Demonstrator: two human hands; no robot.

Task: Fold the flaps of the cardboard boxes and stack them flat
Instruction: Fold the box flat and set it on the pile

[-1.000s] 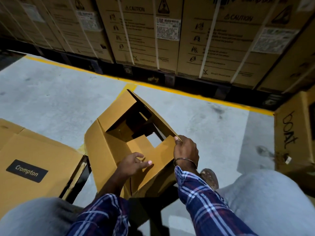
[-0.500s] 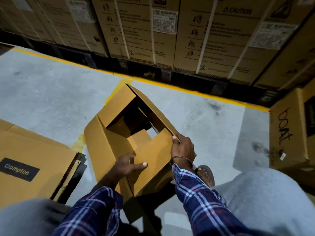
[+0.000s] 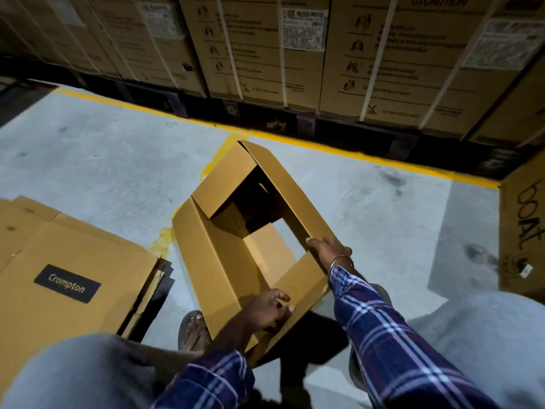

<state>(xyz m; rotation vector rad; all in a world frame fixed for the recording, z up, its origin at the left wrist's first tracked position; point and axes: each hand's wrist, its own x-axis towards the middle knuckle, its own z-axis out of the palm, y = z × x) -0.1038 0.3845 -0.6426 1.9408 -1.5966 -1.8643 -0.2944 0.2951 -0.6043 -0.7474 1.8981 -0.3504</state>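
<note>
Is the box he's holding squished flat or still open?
Still open. The box stands as a hollow tube; you see floor through its middle. Left hand and right hand grip its edges.

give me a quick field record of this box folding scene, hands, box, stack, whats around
setting: concrete floor with a yellow line
open box: between the person's legs, tilted, flaps partly open, floor visible through it
left hand: on the box's near edge, fingers curled over it
right hand: grips the box's right wall edge
flat stack: flattened boxes to the person's left, Crompton label on top
background: strapped cartons along the far side
right side: box marked boAt
</note>
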